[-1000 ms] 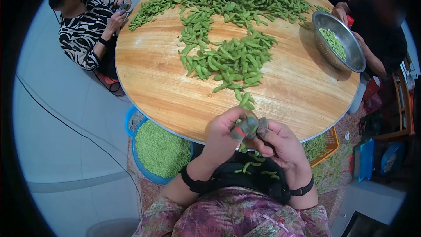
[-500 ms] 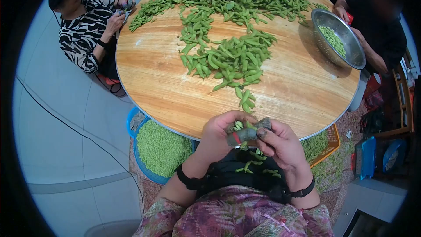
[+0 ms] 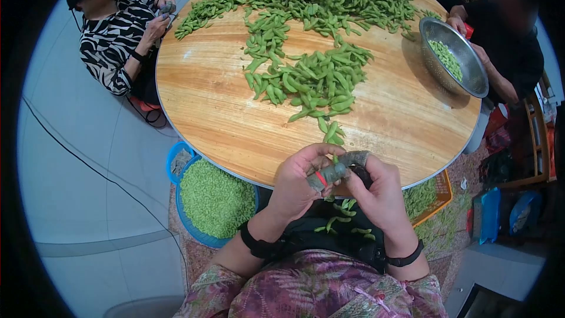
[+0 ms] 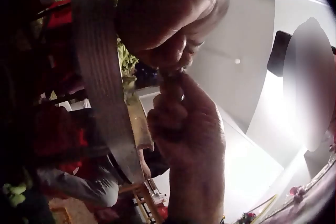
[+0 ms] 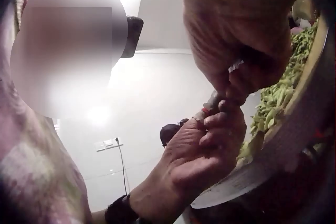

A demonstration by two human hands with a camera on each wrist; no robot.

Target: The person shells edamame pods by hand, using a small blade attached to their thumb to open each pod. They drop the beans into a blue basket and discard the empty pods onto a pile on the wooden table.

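At the table's near edge in the head view, the left hand (image 3: 294,184) and right hand (image 3: 381,195) meet, fingers curled. Between their fingertips shows a bit of green pod (image 3: 335,158), mostly hidden. The left thumb wears a grey-green wrap with a red band (image 3: 321,178); the right hand has a dark wrap on a finger. The left wrist view shows the left hand (image 4: 176,14) above, touching the right hand (image 4: 193,129). In the right wrist view the right hand (image 5: 241,32) is above the left hand (image 5: 202,153); the pod is hard to make out.
Green pods (image 3: 323,76) lie heaped on the round wooden table (image 3: 200,94). A metal colander (image 3: 468,53) holds shelled beans. Below the table stand a blue basin of beans (image 3: 216,200) and an orange basket (image 3: 442,197). Two people sit at either side; loose pods lie on the lap.
The right hand's fingers have shifted and curled in, with its wrapped finger now over the left fingertips. Pods seen inside the left hand half a second ago are mostly hidden now.
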